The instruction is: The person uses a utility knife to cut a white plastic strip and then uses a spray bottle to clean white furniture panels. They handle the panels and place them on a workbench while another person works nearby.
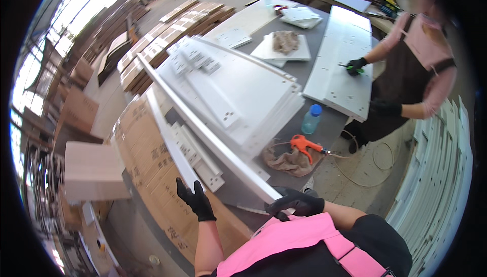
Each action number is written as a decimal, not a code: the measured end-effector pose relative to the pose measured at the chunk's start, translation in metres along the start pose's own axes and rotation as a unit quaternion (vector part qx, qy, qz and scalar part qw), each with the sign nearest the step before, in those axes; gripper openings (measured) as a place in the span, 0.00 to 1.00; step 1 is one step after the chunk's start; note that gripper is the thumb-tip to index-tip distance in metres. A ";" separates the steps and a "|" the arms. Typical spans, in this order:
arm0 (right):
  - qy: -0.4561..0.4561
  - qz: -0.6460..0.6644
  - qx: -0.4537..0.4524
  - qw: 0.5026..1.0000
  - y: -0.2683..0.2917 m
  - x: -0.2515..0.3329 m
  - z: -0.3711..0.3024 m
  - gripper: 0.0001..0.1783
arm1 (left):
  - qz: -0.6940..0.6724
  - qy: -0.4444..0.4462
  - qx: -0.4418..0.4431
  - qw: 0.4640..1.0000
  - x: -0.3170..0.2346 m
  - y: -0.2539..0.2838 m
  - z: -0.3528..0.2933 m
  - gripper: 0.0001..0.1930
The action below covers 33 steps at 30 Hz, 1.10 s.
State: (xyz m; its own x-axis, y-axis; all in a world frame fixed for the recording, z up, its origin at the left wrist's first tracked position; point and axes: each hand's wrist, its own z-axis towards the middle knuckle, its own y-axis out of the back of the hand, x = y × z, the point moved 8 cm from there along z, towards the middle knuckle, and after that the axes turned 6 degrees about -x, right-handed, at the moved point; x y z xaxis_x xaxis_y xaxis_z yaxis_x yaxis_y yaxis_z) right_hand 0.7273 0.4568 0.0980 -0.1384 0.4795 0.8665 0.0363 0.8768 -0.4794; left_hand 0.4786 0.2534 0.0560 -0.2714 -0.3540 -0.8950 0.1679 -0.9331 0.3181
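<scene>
A long white bar slants from the far left toward my body. My right hand, in a black glove, is closed round its near end. My left hand, also gloved in black, is raised with fingers apart, beside the near end of a narrow white strip. Whether it touches that strip I cannot tell. Under the bar lies a stack of white panels with small holes, and short white pieces lie between bar and strip. A flattened brown cardboard box extends below my left hand.
An orange air blow gun rests on a brown rag, its hose trailing to the floor. Nearby stands a blue-capped bottle. Across the table a co-worker holds a green tool over a white panel. White boards stack at right.
</scene>
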 end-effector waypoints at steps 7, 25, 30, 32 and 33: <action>0.018 0.125 -0.114 0.985 0.000 0.049 0.011 0.18 | -0.325 0.115 0.360 0.867 -0.207 -0.153 -0.074 0.33; -0.028 -0.160 -0.388 0.907 0.303 0.020 -0.179 0.32 | 0.023 -0.219 0.507 0.834 -0.327 -0.551 -0.132 0.45; -0.113 0.106 -0.528 0.835 0.371 -0.056 -0.257 0.30 | 0.096 -0.253 0.534 0.801 -0.306 -0.636 -0.164 0.43; -0.125 0.149 -0.546 0.815 0.385 -0.074 -0.269 0.31 | 0.102 -0.260 0.545 0.791 -0.298 -0.661 -0.178 0.42; -0.138 0.169 -0.555 0.803 0.389 -0.082 -0.273 0.32 | 0.147 -0.258 0.558 0.775 -0.290 -0.675 -0.188 0.40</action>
State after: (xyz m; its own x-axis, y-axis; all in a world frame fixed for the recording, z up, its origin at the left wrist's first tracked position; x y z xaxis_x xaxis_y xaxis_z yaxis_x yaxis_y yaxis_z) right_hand 1.0229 0.7683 -0.1224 -0.1431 0.8054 0.5752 0.9564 0.2620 -0.1289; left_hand 0.6223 0.9980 0.0420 -0.7677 -0.2724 -0.5800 -0.5518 -0.1790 0.8145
